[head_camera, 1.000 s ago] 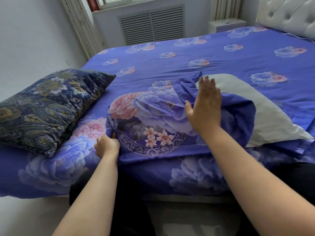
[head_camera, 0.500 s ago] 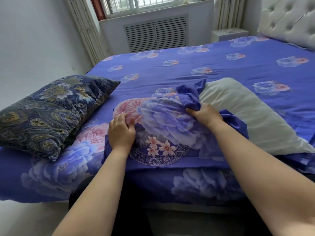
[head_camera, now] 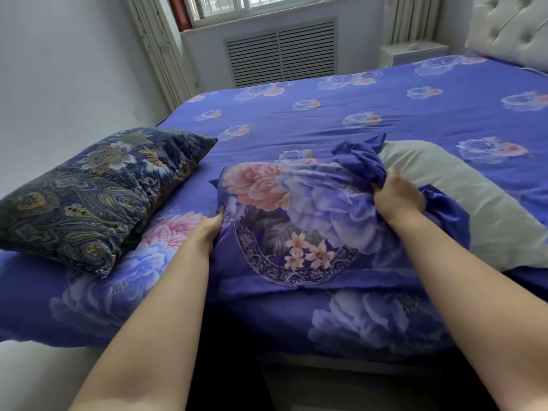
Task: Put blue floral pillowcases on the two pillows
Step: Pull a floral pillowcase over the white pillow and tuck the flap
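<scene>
I am partway through dressing the first pillow: the white pillow (head_camera: 462, 203) lies on the bed (head_camera: 326, 120) with one end inside the blue floral pillowcase (head_camera: 296, 221), the other end bare toward the headboard (head_camera: 510, 25). My right hand (head_camera: 397, 200) has its fingers clenched around the bunched open edge of the pillowcase, right against the pillow. My left hand (head_camera: 209, 229) grips the closed end of the pillowcase, the end farthest from the pillow's bare part; its fingertips are tucked into the cloth and hidden. I judge the next move to be drawing the gathered edge along the pillow toward the headboard while the left hand anchors the closed end. The dark patterned pillow (head_camera: 89, 197), well to the far side of the pillowcase from the white pillow, waits undressed.
</scene>
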A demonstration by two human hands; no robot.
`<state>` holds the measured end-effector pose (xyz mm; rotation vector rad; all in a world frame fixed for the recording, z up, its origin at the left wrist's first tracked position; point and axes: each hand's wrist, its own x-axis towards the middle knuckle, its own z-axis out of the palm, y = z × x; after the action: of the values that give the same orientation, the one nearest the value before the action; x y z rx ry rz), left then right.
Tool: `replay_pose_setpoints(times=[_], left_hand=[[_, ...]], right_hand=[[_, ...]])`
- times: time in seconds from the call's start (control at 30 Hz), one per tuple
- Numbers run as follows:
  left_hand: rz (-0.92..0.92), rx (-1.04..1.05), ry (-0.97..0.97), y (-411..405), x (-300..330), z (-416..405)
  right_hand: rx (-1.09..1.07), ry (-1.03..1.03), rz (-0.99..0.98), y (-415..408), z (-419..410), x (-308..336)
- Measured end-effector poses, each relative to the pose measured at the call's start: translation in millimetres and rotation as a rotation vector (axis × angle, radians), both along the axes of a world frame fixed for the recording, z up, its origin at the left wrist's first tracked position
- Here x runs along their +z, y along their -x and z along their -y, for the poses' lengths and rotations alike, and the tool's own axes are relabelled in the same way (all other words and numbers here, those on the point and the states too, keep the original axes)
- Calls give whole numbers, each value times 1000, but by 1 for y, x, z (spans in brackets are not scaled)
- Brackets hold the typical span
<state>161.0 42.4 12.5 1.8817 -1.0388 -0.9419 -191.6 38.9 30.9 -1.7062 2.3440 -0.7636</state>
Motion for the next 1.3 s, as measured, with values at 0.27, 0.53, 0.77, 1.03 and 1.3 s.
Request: replay_pose_setpoints(times=[0.27,0.53,0.77,1.03,1.3], left_hand=[[-31,-350,-136,3,-4,-79],[-226,-132,72,-44,-25,-82],[104,-44,144,-64,-9,-20],[379,-183,-1,-80,-14,9],[646,-120,99,-101,-19,5]], right_hand=[[565,357,-29,-119,2,34],[787,-206,-289,-198,-19,17],[826,-132,-295,-208,-25,-17],[874,-196,-475,-228,-33,-12],[997,-86,-459,-257,-15,9]])
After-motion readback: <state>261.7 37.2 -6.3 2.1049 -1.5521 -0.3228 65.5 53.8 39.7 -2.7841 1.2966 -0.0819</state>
